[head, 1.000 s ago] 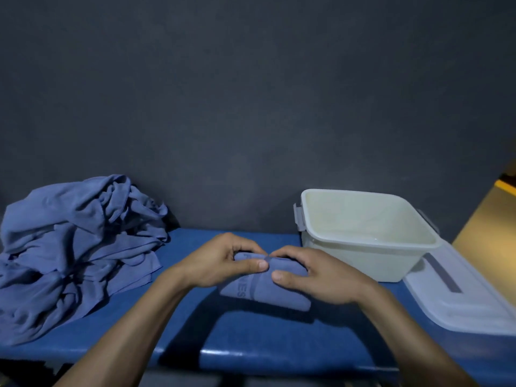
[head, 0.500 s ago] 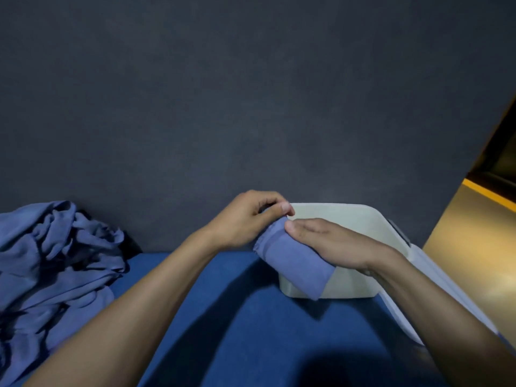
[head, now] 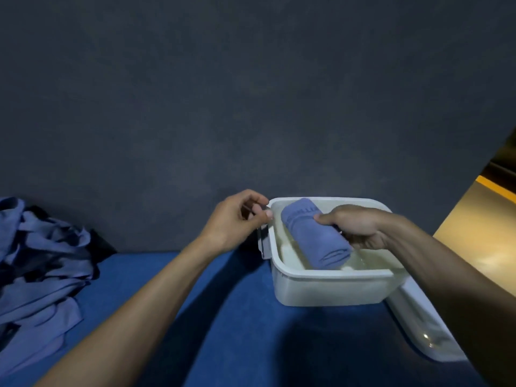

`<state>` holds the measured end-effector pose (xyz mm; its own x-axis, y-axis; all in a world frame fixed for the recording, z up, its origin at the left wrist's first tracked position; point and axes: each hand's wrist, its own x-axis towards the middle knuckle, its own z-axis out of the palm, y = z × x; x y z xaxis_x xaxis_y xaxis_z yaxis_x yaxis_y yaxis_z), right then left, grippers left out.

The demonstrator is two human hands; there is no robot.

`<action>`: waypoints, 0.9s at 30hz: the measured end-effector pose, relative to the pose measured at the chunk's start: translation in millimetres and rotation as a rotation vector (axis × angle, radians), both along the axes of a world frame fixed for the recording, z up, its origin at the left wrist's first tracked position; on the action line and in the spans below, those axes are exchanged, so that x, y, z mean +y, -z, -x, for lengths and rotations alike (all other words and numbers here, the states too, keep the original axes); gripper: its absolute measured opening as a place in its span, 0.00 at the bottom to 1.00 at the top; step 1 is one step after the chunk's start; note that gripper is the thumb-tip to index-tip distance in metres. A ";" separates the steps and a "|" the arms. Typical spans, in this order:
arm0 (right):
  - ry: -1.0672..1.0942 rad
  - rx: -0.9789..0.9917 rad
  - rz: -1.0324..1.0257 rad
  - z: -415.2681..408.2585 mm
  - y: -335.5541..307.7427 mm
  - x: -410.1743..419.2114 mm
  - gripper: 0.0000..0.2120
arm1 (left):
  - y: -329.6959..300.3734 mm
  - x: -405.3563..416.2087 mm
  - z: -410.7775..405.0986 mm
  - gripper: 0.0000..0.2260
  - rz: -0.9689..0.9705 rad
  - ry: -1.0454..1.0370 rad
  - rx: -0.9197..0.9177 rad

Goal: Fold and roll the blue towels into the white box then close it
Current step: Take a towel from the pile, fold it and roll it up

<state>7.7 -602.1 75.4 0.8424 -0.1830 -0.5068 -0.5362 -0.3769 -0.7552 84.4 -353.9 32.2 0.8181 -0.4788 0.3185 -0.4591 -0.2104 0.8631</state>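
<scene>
A rolled blue towel (head: pixel 314 233) lies slanted inside the open white box (head: pixel 332 289) on the blue table. My right hand (head: pixel 356 226) grips the roll from its right side, thumb on top, inside the box. My left hand (head: pixel 237 219) hovers just left of the box's far-left corner with its fingers curled and nothing in it. A heap of loose blue towels (head: pixel 39 275) lies at the left edge of the table.
The box's white lid (head: pixel 421 328) lies flat on the table to the right of the box, partly under my right forearm. A dark wall stands right behind the table. A yellow-lit surface (head: pixel 485 224) shows at the far right.
Both hands carried the rolled towel from the table up and right to the box. The roll now sits inside it, my left hand has let go, and the view has turned right.
</scene>
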 end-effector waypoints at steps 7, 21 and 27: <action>-0.076 0.242 -0.076 -23.2 38.5 14.1 0.14 | 19.9 -5.1 -2.2 0.14 -0.065 -0.008 0.051; -0.236 0.321 0.314 -34.2 66.5 22.9 0.13 | 19.0 -5.6 1.8 0.13 -0.001 0.083 0.122; -0.274 0.260 0.367 -37.1 72.7 21.4 0.13 | 19.9 -4.2 1.0 0.13 -0.014 0.094 0.108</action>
